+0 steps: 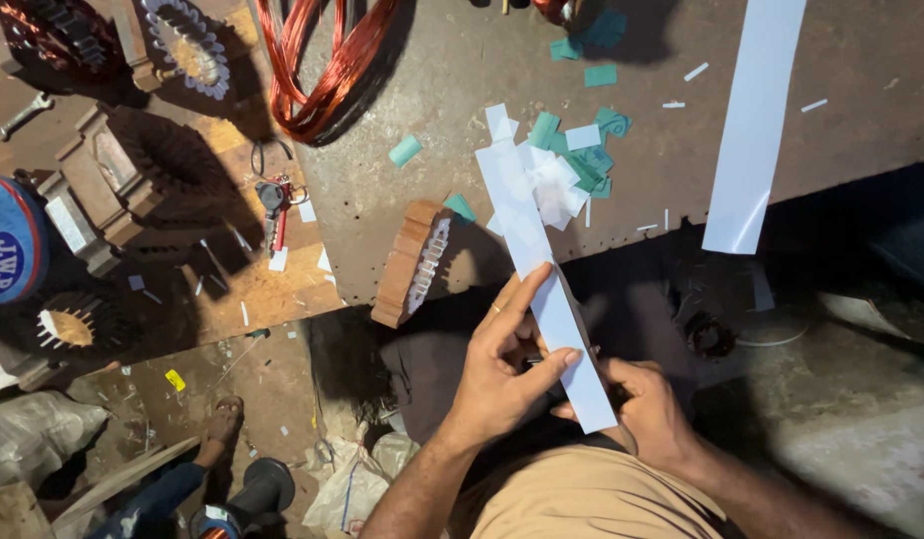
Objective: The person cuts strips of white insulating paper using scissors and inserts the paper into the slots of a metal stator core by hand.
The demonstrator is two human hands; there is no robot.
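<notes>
Left hand (502, 374) pinches a long white strip (547, 289) between thumb and fingers; the strip runs from the lap up over the table (682, 150). Right hand (642, 404) is curled beneath its lower end; its grip cannot be told. Paper scraps (567, 165) lie nearby.

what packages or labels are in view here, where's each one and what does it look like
Round container: left edge, blue with a red band and a white oval label.
Yellow tag: on the floor at lower left, small and rectangular.
Plastic bags: on the floor beside the left forearm, crumpled, whitish.
No screens or signs.
</notes>
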